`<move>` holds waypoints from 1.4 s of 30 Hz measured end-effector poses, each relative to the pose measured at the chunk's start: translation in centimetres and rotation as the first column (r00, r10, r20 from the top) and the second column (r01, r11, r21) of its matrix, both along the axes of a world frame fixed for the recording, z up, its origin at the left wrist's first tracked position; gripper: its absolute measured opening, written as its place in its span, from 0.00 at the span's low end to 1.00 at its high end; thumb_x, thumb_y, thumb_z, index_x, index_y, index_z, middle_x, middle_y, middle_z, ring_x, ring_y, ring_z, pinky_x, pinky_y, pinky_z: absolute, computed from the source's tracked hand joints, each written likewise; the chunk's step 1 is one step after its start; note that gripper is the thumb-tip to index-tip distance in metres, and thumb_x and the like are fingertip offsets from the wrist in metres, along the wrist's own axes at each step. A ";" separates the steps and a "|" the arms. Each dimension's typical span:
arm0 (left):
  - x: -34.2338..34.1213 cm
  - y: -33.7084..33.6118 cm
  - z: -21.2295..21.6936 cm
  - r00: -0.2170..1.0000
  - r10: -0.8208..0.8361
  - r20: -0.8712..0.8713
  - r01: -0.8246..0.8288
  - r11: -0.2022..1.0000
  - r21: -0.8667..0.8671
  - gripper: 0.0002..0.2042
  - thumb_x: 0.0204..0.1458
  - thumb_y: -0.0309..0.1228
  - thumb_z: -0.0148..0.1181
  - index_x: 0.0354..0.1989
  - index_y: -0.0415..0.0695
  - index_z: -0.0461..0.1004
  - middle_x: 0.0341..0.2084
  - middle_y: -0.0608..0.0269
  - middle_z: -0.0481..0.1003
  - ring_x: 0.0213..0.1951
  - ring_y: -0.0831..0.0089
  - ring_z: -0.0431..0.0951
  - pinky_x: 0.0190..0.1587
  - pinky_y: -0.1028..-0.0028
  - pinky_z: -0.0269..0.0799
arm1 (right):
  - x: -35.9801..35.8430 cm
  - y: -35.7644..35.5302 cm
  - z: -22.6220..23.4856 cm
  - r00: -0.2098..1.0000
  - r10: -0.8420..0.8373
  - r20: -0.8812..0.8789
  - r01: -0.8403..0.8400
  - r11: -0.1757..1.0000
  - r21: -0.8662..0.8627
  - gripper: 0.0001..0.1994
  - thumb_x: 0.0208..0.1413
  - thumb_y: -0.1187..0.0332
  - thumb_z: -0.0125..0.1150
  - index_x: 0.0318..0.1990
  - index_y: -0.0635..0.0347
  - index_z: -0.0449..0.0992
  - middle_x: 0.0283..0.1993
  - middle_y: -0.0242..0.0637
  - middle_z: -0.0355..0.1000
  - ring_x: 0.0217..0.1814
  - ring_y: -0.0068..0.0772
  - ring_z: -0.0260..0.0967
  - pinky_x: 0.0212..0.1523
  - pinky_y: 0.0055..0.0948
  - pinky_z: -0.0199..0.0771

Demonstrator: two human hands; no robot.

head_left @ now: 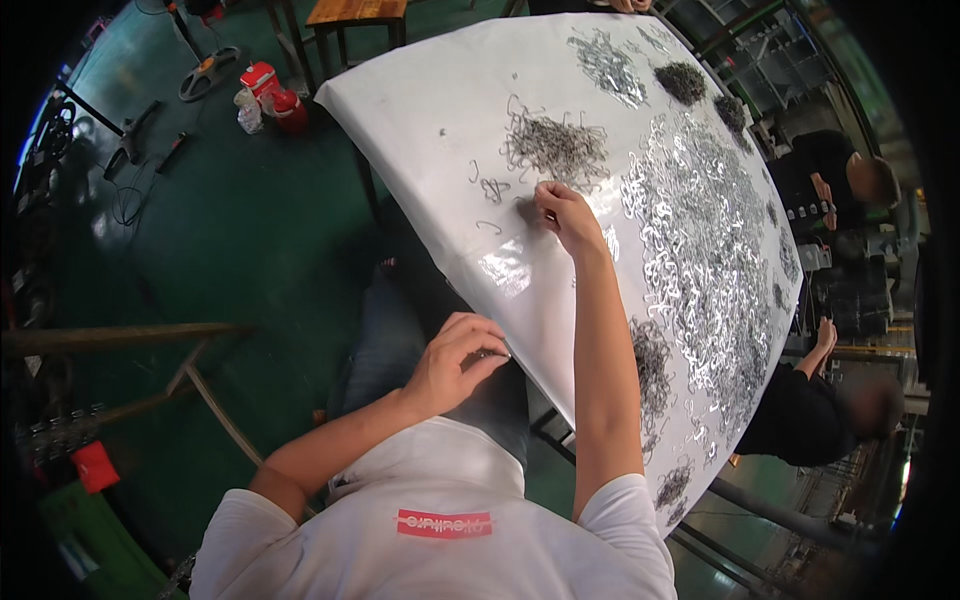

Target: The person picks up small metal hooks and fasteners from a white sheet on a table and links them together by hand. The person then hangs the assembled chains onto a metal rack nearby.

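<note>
My right hand [566,213] is over the white-covered table [450,110], its thumb and fingers closed in a pinch. Whatever it may hold is too small to make out. Just beyond it lies a pile of thin, dark metal hooks [556,147]. To its left, several loose hooks [493,190] lie apart from the pile, and a single curved hook [489,228] rests nearer to me. My left hand [458,362] hangs by the table's near edge above my lap, fingers curled and tips together. A tiny glint shows at those fingertips, but the thing itself is unclear.
A broad spread of shiny S-shaped hooks [700,250] covers the table's right part. Smaller dark heaps [680,82] lie around it. Other people [815,400] stand along the far right edge. Red containers [288,110] and a wooden stool [355,12] stand on the green floor.
</note>
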State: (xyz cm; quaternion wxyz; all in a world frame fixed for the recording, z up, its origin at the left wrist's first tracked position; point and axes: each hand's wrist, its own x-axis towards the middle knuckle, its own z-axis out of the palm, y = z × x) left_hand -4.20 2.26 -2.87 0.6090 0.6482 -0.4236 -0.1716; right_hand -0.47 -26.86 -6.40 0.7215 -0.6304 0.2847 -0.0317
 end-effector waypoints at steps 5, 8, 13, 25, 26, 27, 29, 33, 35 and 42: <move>-0.4 -0.2 -0.5 0.999 0.003 0.047 -0.001 1.000 -0.031 0.06 0.42 0.21 0.64 0.30 0.41 0.75 0.34 0.62 0.73 0.39 0.63 0.71 0.39 0.70 0.68 | -6.6 2.8 0.1 0.964 -0.264 0.036 0.244 0.928 0.282 0.05 0.59 0.69 0.53 0.38 0.59 0.69 0.33 0.29 0.67 0.29 0.17 0.62 0.27 0.15 0.60; -0.7 -0.4 -0.5 0.998 0.004 0.062 -0.002 0.999 -0.036 0.06 0.42 0.20 0.63 0.30 0.40 0.74 0.35 0.61 0.73 0.39 0.64 0.71 0.36 0.72 0.69 | -9.7 5.6 1.3 0.952 -0.292 0.095 0.254 0.923 0.290 0.06 0.60 0.69 0.52 0.40 0.62 0.68 0.34 0.32 0.67 0.30 0.18 0.63 0.28 0.16 0.63; -1.4 -0.8 -0.5 0.999 -0.013 0.042 0.015 0.999 -0.039 0.07 0.43 0.19 0.62 0.32 0.40 0.74 0.35 0.61 0.73 0.39 0.65 0.71 0.35 0.72 0.70 | -15.0 12.6 5.3 0.940 -0.326 0.102 0.295 0.925 0.240 0.06 0.58 0.69 0.55 0.37 0.63 0.71 0.35 0.33 0.69 0.29 0.19 0.63 0.28 0.16 0.63; -2.5 -1.5 -0.4 0.997 -0.007 0.075 0.009 1.000 -0.026 0.08 0.41 0.19 0.62 0.31 0.40 0.74 0.33 0.61 0.73 0.38 0.64 0.71 0.39 0.70 0.68 | -17.6 19.1 6.2 0.819 -0.544 0.182 0.522 0.838 0.157 0.03 0.55 0.73 0.57 0.36 0.60 0.71 0.36 0.26 0.65 0.36 0.14 0.58 0.37 0.15 0.58; -2.6 -1.5 -0.4 0.998 -0.015 0.066 0.016 1.000 -0.023 0.08 0.41 0.19 0.62 0.31 0.40 0.74 0.33 0.61 0.73 0.38 0.64 0.71 0.39 0.70 0.68 | -17.6 19.2 6.0 0.804 -0.564 0.189 0.541 0.826 0.159 0.03 0.55 0.73 0.57 0.36 0.60 0.71 0.37 0.26 0.65 0.36 0.14 0.58 0.39 0.16 0.58; -2.7 -1.6 -0.4 0.998 -0.023 0.058 0.024 1.000 -0.020 0.08 0.41 0.18 0.62 0.31 0.40 0.74 0.33 0.61 0.73 0.38 0.64 0.71 0.39 0.70 0.68 | -17.5 19.3 5.9 0.798 -0.573 0.188 0.559 0.819 0.126 0.03 0.55 0.73 0.57 0.36 0.60 0.71 0.38 0.26 0.64 0.37 0.15 0.58 0.39 0.16 0.58; -3.0 -1.7 -0.4 0.999 -0.022 0.028 0.023 0.999 -0.024 0.08 0.41 0.18 0.62 0.32 0.40 0.75 0.33 0.61 0.73 0.38 0.64 0.71 0.39 0.69 0.68 | -17.4 19.4 5.6 0.782 -0.594 0.190 0.594 0.802 0.061 0.02 0.56 0.74 0.57 0.35 0.61 0.70 0.39 0.27 0.63 0.38 0.17 0.59 0.40 0.17 0.59; -1.5 -3.2 -0.9 0.994 0.049 0.095 -0.043 0.997 -0.058 0.10 0.41 0.18 0.62 0.34 0.41 0.76 0.33 0.60 0.74 0.40 0.63 0.72 0.40 0.68 0.69 | -17.7 19.7 5.5 0.764 -0.540 0.353 0.589 0.807 -0.039 0.01 0.55 0.77 0.56 0.35 0.62 0.71 0.41 0.31 0.60 0.40 0.20 0.60 0.40 0.18 0.62; 0.4 -5.9 -1.8 0.985 0.055 0.166 -0.049 0.998 -0.038 0.09 0.44 0.21 0.61 0.35 0.42 0.76 0.33 0.61 0.74 0.40 0.62 0.72 0.41 0.67 0.68 | -18.0 20.0 5.6 0.756 -0.506 0.414 0.586 0.806 -0.086 0.02 0.54 0.78 0.55 0.34 0.63 0.72 0.41 0.33 0.60 0.40 0.21 0.61 0.40 0.18 0.63; 3.7 -19.0 -4.5 0.870 0.053 0.491 -0.119 0.987 0.104 0.05 0.46 0.29 0.60 0.31 0.45 0.78 0.32 0.63 0.74 0.38 0.62 0.70 0.42 0.65 0.66 | -18.5 20.4 5.8 0.776 -0.516 0.364 0.593 0.792 -0.142 0.03 0.53 0.80 0.56 0.34 0.62 0.72 0.41 0.34 0.60 0.39 0.21 0.61 0.38 0.19 0.64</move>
